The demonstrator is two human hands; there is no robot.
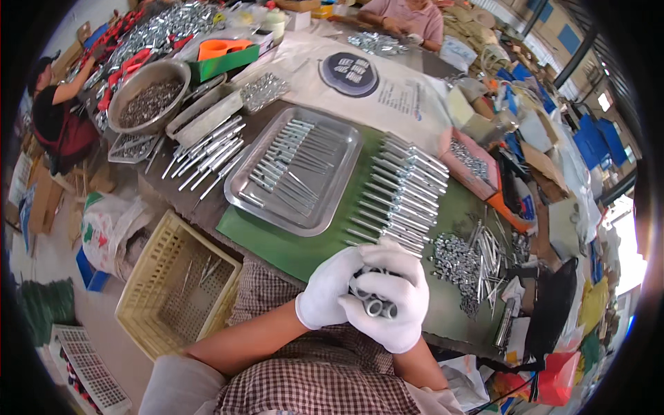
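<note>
Both hands gloved in white, held together over the near edge of the table, just above the lap. Left hand (326, 289) curled around the left side of a small bundle of metal sleeves (374, 304); right hand (395, 304) wrapped over the bundle from the right, fingers closed on it. Round open ends of the sleeves show between the two gloves. The hands touch each other.

Just beyond the hands, on a green mat (277, 242), a row of long bolts (404, 197) laid side by side, running from the hands toward the far right. Left of that row, a shallow steel tray (249, 187) with more bolts laid out in it. Right of the hands, a loose heap of nuts (456, 263) with some rods mixed in. Farther right, a pink box (449, 149) holding small hardware.

Far left on the table: a round metal bowl (131, 86) of small dark parts, and another set of bolts laid bare on the tabletop beside it. On the floor, near left, a yellow plastic crate (142, 304), nearly touching the checked apron.

A second person works at the far end of the table, a third at the far left.
</note>
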